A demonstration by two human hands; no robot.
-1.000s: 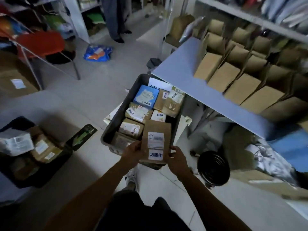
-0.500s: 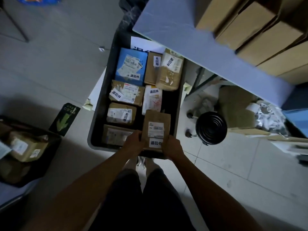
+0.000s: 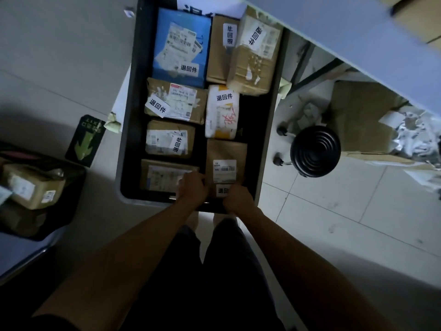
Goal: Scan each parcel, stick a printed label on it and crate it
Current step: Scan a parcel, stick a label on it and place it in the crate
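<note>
A dark grey crate stands on the floor and holds several labelled parcels. A flat brown parcel with a barcode label and a white printed label lies at the crate's near right corner. My left hand grips its near left edge. My right hand grips its near right edge and partly covers the printed label. Beside it lie a white parcel, a blue parcel and several brown parcels, one of them just left of my left hand.
A pale blue table overhangs the crate's far right. A black round stool on castors stands right of the crate, with crumpled paper and cardboard behind it. A black crate with brown parcels sits at the left. A green arrow sign lies on the floor.
The brown parcel has gone down from above the crate's near edge into its near right corner, both hands still gripping it. My view has tilted down and closer to the crate.
</note>
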